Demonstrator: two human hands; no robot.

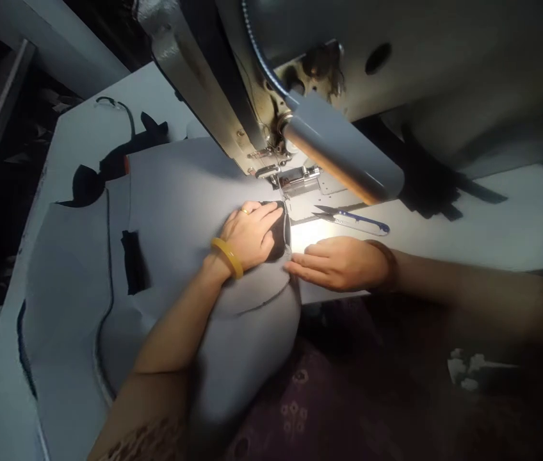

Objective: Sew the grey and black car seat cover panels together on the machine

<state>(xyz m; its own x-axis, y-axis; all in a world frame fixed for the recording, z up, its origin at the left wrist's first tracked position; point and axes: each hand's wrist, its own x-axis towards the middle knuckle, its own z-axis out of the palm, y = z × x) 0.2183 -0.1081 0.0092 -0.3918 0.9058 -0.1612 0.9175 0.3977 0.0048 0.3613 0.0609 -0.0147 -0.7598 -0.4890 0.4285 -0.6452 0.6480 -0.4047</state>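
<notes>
My left hand lies flat with fingers stretched over a black patch at the right edge of a large grey fabric piece. A ring and a yellow bangle are on that hand and wrist. My right hand is closed at the same edge, just below the patch, its fingertips on the fabric's border. Right above the patch sits the presser foot of a sewing machine. Whether the needle is in the cloth I cannot tell.
Thread snips with blue handles lie right of the needle area. A grey lamp hangs low over the bed. Black strips lie behind it. Another black strip rests on the fabric, and more black pieces lie at the far left.
</notes>
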